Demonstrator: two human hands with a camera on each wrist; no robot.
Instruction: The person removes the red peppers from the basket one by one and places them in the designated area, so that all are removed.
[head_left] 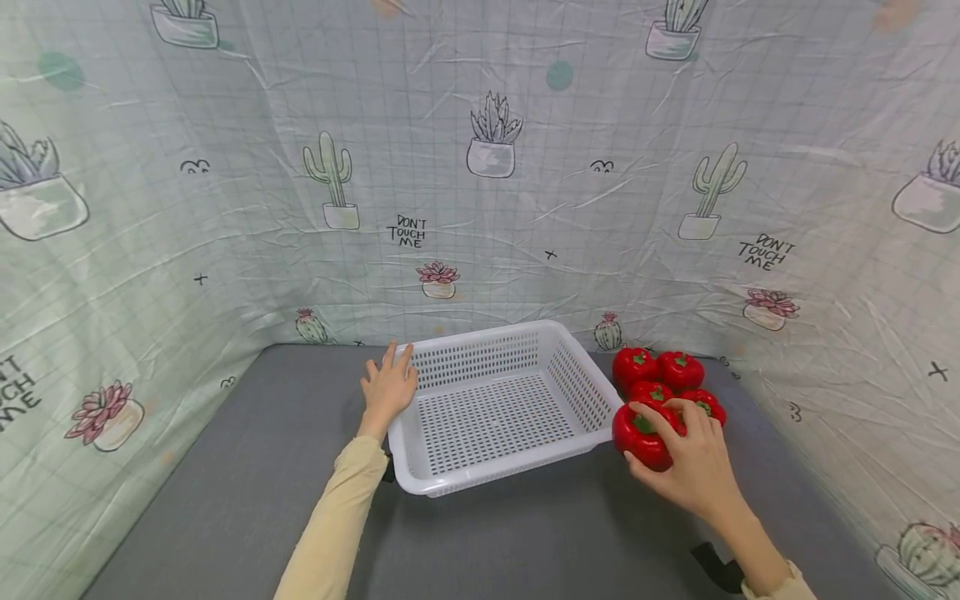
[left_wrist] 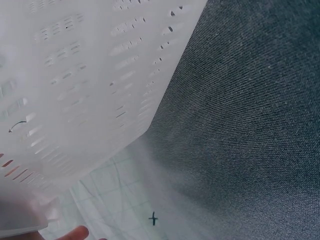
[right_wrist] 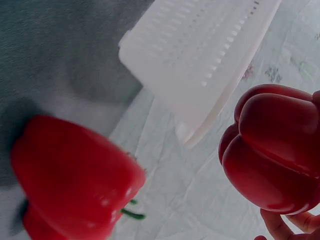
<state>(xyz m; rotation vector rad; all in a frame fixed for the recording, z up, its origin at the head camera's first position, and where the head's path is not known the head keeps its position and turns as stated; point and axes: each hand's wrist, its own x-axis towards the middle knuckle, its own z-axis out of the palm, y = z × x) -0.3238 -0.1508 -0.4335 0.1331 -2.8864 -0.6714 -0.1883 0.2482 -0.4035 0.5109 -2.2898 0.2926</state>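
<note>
A white slotted plastic basket [head_left: 491, 417] sits on the dark grey table, its inside bare. My left hand [head_left: 388, 387] rests at the basket's left rim with fingers spread; in the left wrist view only fingertips [left_wrist: 75, 234] show beside the rim. On the right, my right hand [head_left: 693, 462] grips a red bell pepper [head_left: 641, 437], stem up, just off the basket's right front corner. The right wrist view shows this held pepper [right_wrist: 275, 150] raised, with fingers around its far end. More red bell peppers [head_left: 678, 371] stand grouped behind it, partly hidden by the hand.
A cloth with printed cacti [head_left: 491, 158] hangs behind the table [head_left: 510, 533] and along both sides. In the right wrist view, another red pepper [right_wrist: 75, 175] with a green stem stands on the table near the basket [right_wrist: 190, 50]. Dark straps [head_left: 716, 567] show at the wrists.
</note>
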